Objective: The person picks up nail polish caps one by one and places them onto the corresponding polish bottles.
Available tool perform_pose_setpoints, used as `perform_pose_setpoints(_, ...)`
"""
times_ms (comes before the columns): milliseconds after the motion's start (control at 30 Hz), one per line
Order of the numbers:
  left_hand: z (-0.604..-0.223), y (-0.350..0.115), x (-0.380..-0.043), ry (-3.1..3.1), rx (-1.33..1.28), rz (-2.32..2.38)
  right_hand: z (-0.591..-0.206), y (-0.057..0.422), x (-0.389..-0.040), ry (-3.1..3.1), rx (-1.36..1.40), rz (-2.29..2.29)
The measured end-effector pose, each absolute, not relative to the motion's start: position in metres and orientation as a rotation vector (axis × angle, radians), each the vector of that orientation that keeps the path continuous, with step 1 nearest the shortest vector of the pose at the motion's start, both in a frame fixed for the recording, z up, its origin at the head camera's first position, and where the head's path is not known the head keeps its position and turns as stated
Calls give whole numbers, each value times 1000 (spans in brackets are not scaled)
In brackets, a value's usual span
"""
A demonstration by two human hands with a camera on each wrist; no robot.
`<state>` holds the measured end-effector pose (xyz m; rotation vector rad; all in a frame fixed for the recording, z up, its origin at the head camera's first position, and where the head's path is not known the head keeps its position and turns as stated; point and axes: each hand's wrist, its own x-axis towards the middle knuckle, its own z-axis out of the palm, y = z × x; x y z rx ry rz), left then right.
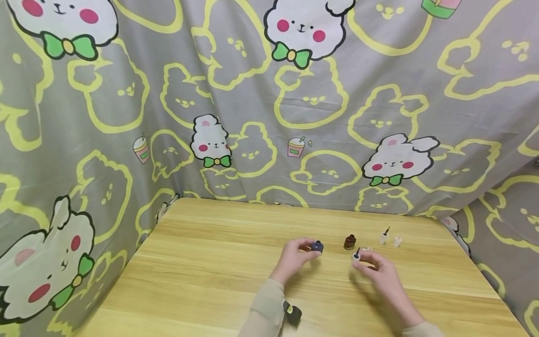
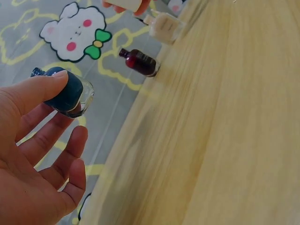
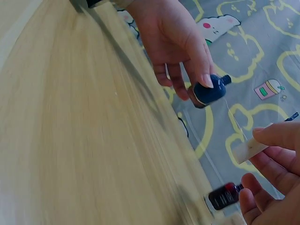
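Note:
My left hand (image 1: 293, 258) pinches a blue nail polish bottle (image 2: 65, 92) between thumb and fingers. Its neck is uncapped. My right hand (image 1: 381, 274) grips a white nail polish cap (image 3: 253, 149), its dark-coated brush (image 1: 357, 252) pointing up. Between the hands and a little beyond them, an uncapped dark red nail polish bottle (image 1: 350, 242) stands on the wooden table (image 1: 202, 262). A pale nail polish bottle (image 2: 164, 28) is near my right hand, which partly hides it in the head view.
Farther right stand a white cap with a dark brush upright (image 1: 383, 236) and another white cap (image 1: 397, 241) with a pale brush. A dark curved object (image 1: 292, 313) shows beside my left sleeve. A patterned curtain (image 1: 252, 107) hangs behind the table.

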<state>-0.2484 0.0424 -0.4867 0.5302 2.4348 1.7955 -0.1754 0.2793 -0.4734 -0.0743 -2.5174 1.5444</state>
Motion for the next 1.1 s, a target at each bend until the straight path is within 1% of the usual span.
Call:
perform_pose_setpoints(400,-487,41,-251,2412,558,1829,-466,253,-193,-2550,-54,1564)
perform_pose_setpoints(733,-485,41,-251,2409,548,1844,-461,245,-203,-2536,20,1539)
perform_pose_setpoints(933,-480,39,-251,2415,518,1862,-459,242,-208,-2519,16,1536)
perform_pose_setpoints(1100,-478,38,-251,2431,543,1889,-455,240,-210,-2491,3,1596)
